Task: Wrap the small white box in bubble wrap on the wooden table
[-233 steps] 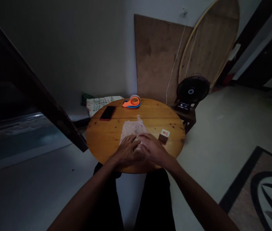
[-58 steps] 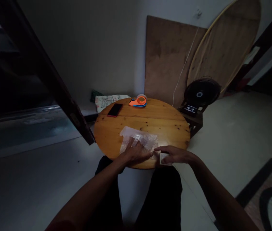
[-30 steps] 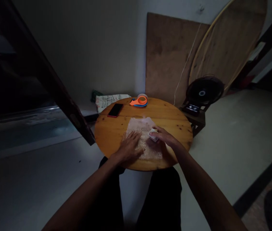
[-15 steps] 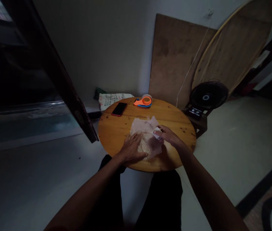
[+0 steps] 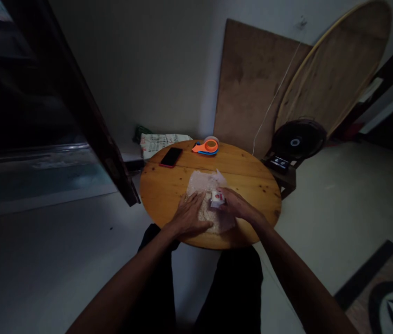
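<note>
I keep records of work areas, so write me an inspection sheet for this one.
Surface: round wooden table, knots showing
Job's things: bubble wrap spread on the table; small box over it
Clutter: phone and tape dispenser toward the far edge
Hands: left hand flat on the wrap; right hand gripping the box
Cables: white cord hanging behind the table
Surroundings: dim; fan at right, square board and round board leaning upright
</note>
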Motion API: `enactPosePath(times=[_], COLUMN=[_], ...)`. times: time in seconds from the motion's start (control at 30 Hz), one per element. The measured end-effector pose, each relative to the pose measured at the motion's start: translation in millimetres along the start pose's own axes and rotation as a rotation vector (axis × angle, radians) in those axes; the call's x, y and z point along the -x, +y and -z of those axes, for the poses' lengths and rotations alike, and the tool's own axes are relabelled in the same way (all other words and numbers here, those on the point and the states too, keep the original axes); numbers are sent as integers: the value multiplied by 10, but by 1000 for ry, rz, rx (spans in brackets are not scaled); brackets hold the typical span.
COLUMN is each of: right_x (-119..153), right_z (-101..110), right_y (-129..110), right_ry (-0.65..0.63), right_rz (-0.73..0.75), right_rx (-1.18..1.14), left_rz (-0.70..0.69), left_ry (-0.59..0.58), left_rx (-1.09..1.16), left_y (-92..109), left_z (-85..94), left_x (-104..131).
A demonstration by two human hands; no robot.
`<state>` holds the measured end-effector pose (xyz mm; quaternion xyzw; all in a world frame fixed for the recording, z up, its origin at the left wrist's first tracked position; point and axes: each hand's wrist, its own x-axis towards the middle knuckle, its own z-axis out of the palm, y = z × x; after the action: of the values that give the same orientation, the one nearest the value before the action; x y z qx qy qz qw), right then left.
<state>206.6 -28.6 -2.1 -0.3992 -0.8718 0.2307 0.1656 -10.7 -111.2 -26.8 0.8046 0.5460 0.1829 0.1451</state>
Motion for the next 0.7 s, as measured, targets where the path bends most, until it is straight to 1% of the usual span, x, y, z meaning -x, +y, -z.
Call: enactPosePath(times=[0.1, 0.23, 0.4, 0.5, 0.7], right_x=[18, 3, 41, 104, 182], right_z=[42, 3, -62, -56, -74], right_y=[-50, -145, -233, -226, -138], right_ry=[8, 27, 16, 29, 68], right_rz=[-31, -69, -19, -17, -41], right_rx=[76, 26, 33, 1, -129], left_rz=[8, 0, -4, -15, -16], left_ry=[-1, 1, 29, 35, 36], left_rx=[2, -2, -1, -1, 2], left_y=[-8, 6, 32, 24, 8], left_z=[-6, 3, 9, 1, -17], left_x=[-5, -13, 0, -1, -20])
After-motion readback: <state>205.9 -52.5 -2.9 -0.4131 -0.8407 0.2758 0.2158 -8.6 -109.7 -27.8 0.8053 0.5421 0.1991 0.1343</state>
